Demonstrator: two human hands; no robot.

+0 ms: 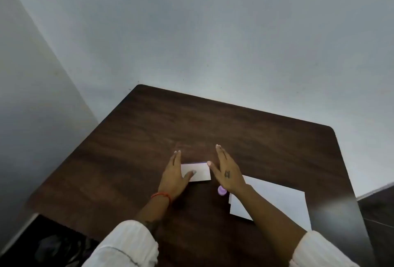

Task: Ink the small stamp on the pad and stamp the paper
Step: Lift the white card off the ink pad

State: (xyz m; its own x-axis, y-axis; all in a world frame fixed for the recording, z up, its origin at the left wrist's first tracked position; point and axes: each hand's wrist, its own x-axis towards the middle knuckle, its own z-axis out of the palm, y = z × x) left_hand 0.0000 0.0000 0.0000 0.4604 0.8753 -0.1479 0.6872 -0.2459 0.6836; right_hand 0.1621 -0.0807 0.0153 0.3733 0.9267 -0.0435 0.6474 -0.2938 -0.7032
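On dark wood table (149, 130), hands flank perhaps closed pad (199, 172).

Dim, cool, even light with soft focus throughout. The dark brown wood-grain counter (149, 139) carries a hazy pale glare patch at four o'clock. Wide-angle bending slants the plain grey-white walls (213, 32), strongest toward the edges. Deep shadow swallows the floor at seven o'clock, where nothing resolves.

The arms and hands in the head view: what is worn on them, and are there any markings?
Both arms wear cream ribbed sleeves pushed up the forearm. The left wrist carries a red thread bracelet. The back of the right hand bears a small dark tattoo.
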